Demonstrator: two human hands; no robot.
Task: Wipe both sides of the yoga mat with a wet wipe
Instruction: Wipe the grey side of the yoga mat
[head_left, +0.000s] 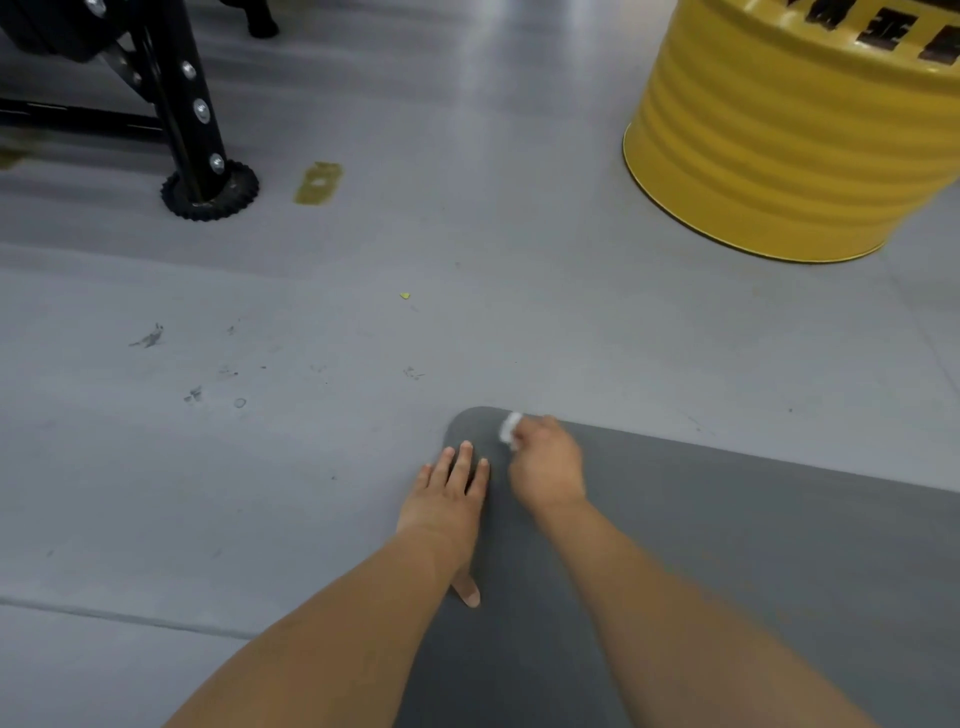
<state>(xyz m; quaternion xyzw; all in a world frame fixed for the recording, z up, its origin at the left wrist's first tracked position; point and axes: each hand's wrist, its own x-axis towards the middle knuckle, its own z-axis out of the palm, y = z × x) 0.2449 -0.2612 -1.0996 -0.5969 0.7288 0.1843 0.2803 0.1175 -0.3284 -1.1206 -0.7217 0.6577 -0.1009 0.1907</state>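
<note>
I see my right hand (546, 465) pinching the wet wipe (510, 428) at the rounded corner of the yoga mat (753, 545) lying on the floor (311, 441), my left hand (448, 499) pressing flat beside it, so I judge the upper side underway, the underside still unwiped.

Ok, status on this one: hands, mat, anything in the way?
Left hand flat on the yoga mat, pinning its corner. Right hand gripping the wet wipe at that corner. Nothing on the mat; yellow drum well off.
</note>
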